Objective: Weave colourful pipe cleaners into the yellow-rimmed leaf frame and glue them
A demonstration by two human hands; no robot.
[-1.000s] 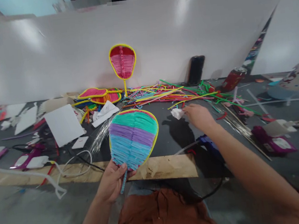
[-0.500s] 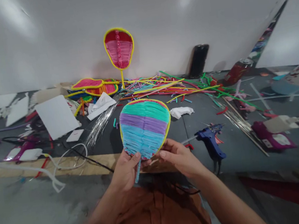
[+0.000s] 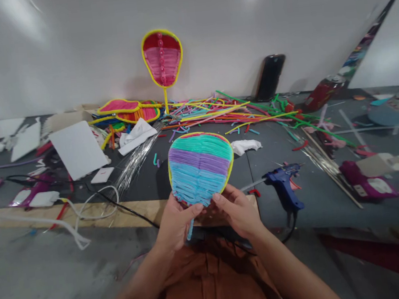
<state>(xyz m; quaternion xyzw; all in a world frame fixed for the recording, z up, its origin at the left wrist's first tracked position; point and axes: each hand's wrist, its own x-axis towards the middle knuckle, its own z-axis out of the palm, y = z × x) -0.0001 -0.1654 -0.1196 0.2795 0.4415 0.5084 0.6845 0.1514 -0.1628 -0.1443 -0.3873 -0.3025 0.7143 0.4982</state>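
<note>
Between my two hands is a pipe-cleaner fan [image 3: 201, 163], striped green, purple and light blue, with a yellow edge and a short blue stem pointing down. My left hand [image 3: 175, 222] grips its lower left, thumb across the base by the stem. At the lower right edge, my right hand [image 3: 237, 210] pinches it with the thumb in front and the fingers behind. A similar pink and red fan [image 3: 162, 60] with a yellow rim and a row of pink beads stands upright against the wall. The backs of my fingers' grip are partly hidden behind the striped fan.
Loose pipe cleaners [image 3: 213, 112] lie heaped along the wall. A blue glue gun [image 3: 285, 185] rests to the right, near crumpled white tissue [image 3: 245, 146]. Farther off are a phone [image 3: 270, 78], a red can [image 3: 324, 93] and a white card [image 3: 79, 149]. Cables [image 3: 119, 204] cross the left side.
The right hand has closed in on the fan's base, its thumb now on the front near the stem. Fan and hands sit slightly farther right in view, and the camera has shifted a little.
</note>
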